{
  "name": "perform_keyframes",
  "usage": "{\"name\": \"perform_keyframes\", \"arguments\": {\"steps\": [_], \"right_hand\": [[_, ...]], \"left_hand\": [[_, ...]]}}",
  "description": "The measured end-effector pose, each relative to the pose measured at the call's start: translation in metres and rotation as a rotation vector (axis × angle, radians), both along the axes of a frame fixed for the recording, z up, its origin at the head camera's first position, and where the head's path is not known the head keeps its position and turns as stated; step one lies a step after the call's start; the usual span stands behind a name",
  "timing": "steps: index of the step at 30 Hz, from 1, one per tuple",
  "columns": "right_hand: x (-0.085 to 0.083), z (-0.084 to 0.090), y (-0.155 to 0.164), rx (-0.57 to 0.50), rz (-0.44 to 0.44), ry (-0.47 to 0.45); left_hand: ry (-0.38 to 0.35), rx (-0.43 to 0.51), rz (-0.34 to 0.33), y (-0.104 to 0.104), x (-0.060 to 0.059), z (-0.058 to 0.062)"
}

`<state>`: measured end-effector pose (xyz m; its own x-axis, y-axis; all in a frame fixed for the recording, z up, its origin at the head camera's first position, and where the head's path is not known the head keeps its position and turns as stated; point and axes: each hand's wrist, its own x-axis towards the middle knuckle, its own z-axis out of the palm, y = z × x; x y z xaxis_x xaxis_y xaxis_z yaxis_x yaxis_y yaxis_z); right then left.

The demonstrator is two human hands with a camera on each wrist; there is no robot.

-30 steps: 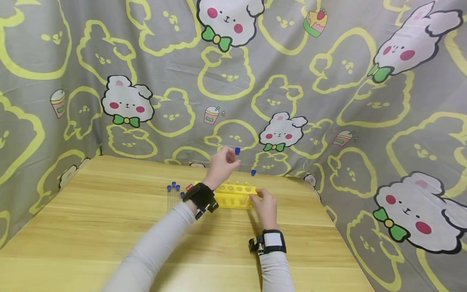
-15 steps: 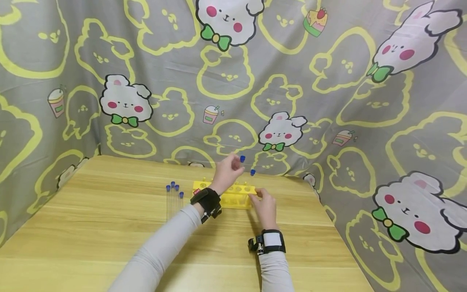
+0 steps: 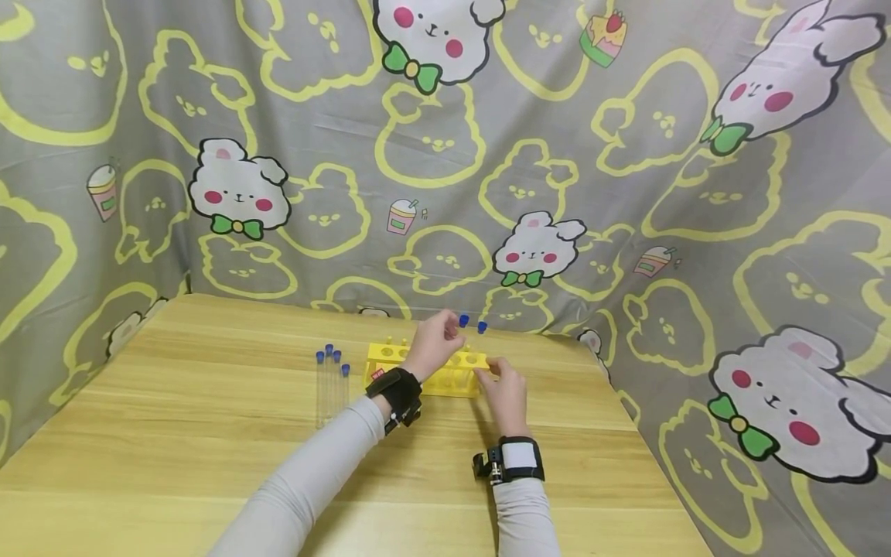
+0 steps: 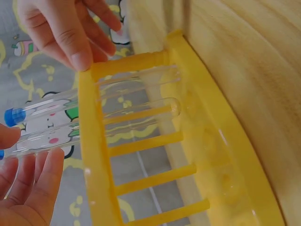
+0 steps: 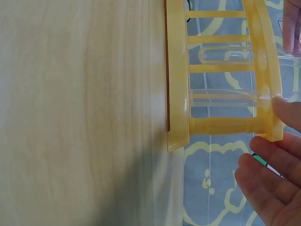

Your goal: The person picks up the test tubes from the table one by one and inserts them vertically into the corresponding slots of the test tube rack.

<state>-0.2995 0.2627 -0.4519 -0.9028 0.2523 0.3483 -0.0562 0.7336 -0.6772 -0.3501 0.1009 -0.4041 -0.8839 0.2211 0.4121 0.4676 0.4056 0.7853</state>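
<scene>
A yellow test-tube rack [image 3: 400, 354] stands on the wooden table [image 3: 174, 433]. My left hand [image 3: 451, 331] pinches a clear test tube with a blue cap [image 3: 463, 319] and holds it partway down a rack hole. In the left wrist view this held tube [image 4: 141, 115] has its round end short of the rack's base, with my left hand [image 4: 28, 148] near its cap. A second capped tube [image 3: 482, 328] stands in the end hole beside it. My right hand [image 3: 489, 373] grips the rack's right end, thumb and fingers round its corner post [image 5: 225, 126].
Several blue-capped tubes [image 3: 330, 381] lie on the table left of the rack. A patterned grey and yellow cloth [image 3: 626, 193] hangs close behind and to the right. The table's right edge [image 3: 647, 433] is near my right arm.
My left hand has come down and slightly right, bringing the capped tube from above the rack into a hole. My right hand has stayed on the rack's end.
</scene>
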Motion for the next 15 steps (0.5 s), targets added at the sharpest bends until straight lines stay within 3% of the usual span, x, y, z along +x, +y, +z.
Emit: {"name": "perform_keyframes", "arguments": {"steps": [15], "right_hand": [[-0.0009, 0.0003, -0.0003, 0.014, -0.004, 0.004]], "left_hand": [[-0.051, -0.014, 0.011, 0.003, -0.0001, -0.0094]]}}
